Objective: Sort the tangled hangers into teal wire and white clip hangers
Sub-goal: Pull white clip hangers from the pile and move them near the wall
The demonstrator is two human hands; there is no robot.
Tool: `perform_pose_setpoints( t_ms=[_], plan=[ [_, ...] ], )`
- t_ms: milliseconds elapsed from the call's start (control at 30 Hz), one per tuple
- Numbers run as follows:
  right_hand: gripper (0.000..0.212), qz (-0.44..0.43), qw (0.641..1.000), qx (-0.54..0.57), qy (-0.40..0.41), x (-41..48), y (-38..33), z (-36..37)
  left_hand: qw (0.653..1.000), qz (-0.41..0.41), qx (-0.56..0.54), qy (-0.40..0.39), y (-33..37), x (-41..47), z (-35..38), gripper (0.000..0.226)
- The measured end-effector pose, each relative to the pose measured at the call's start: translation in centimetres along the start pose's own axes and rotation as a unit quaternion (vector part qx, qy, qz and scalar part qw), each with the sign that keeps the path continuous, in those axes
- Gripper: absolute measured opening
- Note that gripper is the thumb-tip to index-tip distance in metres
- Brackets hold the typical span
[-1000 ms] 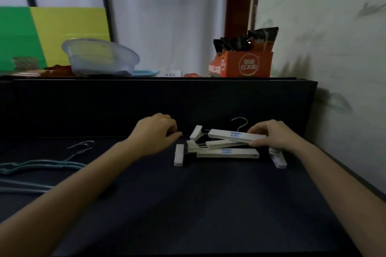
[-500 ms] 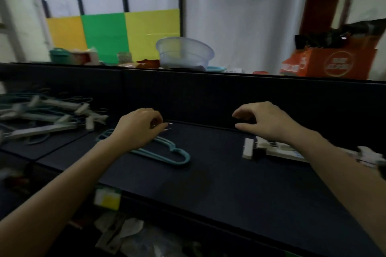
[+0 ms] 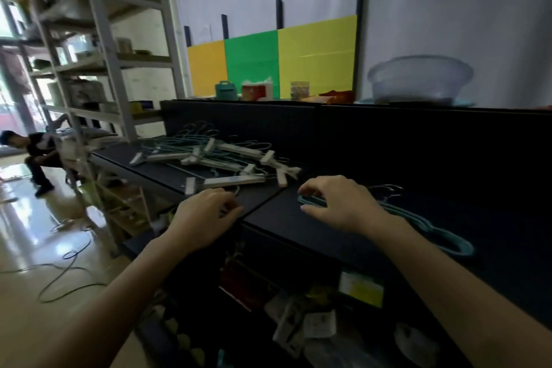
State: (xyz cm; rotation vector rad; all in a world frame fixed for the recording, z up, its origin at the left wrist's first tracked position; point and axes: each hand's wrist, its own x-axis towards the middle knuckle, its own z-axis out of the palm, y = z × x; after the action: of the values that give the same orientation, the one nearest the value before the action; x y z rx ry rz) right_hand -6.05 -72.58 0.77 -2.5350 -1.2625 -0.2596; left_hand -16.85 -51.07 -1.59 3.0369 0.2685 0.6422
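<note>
Swung left since half a second ago, the view now centres the tangled hangers (image 3: 221,158) on the bench (image 3: 298,224); left hand (image 3: 203,218) loosely curled, empty; right hand (image 3: 343,203) half-open, hovering over teal wire hangers (image 3: 418,224).

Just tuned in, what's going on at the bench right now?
A person is sorting hangers on a dark bench. A tangled pile of white clip hangers and teal wire hangers still lies at the far left. A few teal hangers lie apart on the right. The right hand hovers over their near end, fingers curled, gripping nothing clearly. The left hand sits loosely closed at the bench edge, just short of the pile; whether it holds anything can't be told.
</note>
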Motion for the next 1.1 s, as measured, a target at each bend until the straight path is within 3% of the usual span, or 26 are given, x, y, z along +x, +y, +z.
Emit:
perform_pose_setpoints(
  t_ms=[300, 600, 800, 1100],
  plan=[
    [0.035, -0.013, 0.999, 0.032, -0.034, 9.1, -9.2, 5.6, 0.998, -0.054, -0.001, 0.019, -13.1, -3.7, -1.1, 0.025],
    [0.033, -0.011, 0.998, 0.020, -0.052, 18.0, -11.7, 8.3, 0.995, -0.072, -0.043, 0.049, -21.3, -0.8, 0.3, 0.019],
    [0.033, 0.010, 0.999, -0.036, -0.036, 24.9, -10.9, 9.6, 0.997, -0.030, -0.054, 0.048, -26.5, 5.1, 2.3, 0.020],
    [0.031, 0.120, 0.989, -0.083, -0.025, 32.9, -8.1, 10.0, 0.995, 0.048, -0.079, 0.023, -33.5, 14.8, 5.0, 0.021]
  ],
)
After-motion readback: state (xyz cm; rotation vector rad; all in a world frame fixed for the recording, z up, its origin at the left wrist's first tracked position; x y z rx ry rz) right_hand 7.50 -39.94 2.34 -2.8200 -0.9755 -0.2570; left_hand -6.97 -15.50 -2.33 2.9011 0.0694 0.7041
